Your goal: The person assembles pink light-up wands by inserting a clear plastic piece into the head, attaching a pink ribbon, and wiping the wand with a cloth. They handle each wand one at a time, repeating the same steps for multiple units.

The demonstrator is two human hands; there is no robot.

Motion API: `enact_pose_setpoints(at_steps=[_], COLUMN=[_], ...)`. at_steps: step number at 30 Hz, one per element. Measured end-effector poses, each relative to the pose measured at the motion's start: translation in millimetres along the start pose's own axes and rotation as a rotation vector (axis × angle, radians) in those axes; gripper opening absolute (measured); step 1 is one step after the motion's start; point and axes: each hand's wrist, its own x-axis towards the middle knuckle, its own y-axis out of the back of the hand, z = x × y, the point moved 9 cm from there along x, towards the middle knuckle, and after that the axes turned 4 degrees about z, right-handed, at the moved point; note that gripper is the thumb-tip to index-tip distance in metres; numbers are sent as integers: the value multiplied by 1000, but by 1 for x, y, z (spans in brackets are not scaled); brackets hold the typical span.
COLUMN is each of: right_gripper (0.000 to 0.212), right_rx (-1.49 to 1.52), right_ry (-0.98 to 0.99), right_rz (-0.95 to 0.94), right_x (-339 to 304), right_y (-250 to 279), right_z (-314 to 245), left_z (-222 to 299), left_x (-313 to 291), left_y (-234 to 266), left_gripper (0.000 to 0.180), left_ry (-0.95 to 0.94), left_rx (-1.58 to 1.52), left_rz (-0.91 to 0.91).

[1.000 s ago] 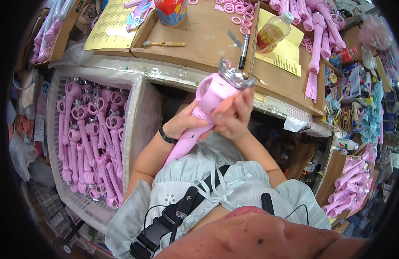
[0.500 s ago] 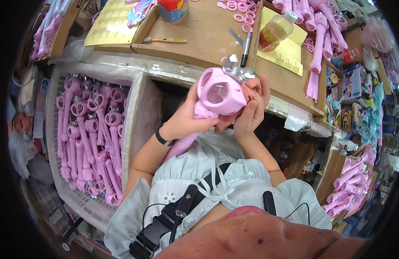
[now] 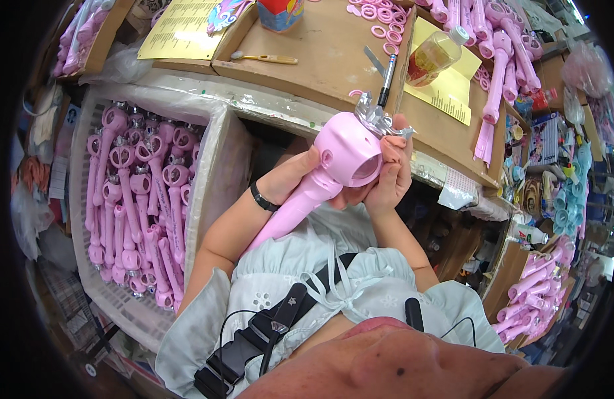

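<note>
A pink plastic toy wand [image 3: 343, 143] is held up in front of my chest, its handle slanting down to the lower left against my clothes. Its round head has a window facing right, and a silver crown [image 3: 377, 121] tops it. My left hand [image 3: 290, 176] grips the wand from the left, thumb against the head; the other fingers are mostly hidden behind it. At the right side of the head, just below the crown, my right hand [image 3: 395, 169] closes on the wand with bent fingers.
Left of me stands a white plastic basket [image 3: 88, 266] packed with pink wands. Ahead, a cardboard-lined bench [image 3: 300, 73] bears a toothbrush [image 3: 267, 58], a marker [image 3: 387, 81], pink rings [image 3: 380, 30] and a bottle [image 3: 436, 58]. More pink wands [image 3: 498, 70] lie at the right.
The wand has been turned in my hands: the large window that faced me has rotated away, and a smooth side with a small hole shows. My left thumb has moved higher up the head.
</note>
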Motion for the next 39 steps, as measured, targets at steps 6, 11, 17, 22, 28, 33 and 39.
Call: enact_pose_setpoints(at_steps=[6,11,17,22,28,33,39], right_gripper=[44,43,33,33,40,40,29], right_rx=[138,93,89,-41,282,365,66], right_ry=[-140,-80,-40,258,-221,-333,-151], right_rz=[-5,-25,-46,-111,24,126,-20], right_x=[-6,-3,0,4,10,15,14], right_y=[-4,-7,-7,-11,-6,4,2], right_z=[12,2,2,-25,-14,-11,-32], left_z=[36,49,48,46,52,44,45], left_x=[-12,-20,-25,-22,-33,-38,-37], left_y=[1,-7,-4,8,7,2,5], left_gripper=[88,92,95,95,101,103,104], left_ry=[-327,-475,-550,-497,-475,-331,-373], left_rx=[431,673,843,616,421,277,328], left_rz=[253,336,424,358,217,199,231])
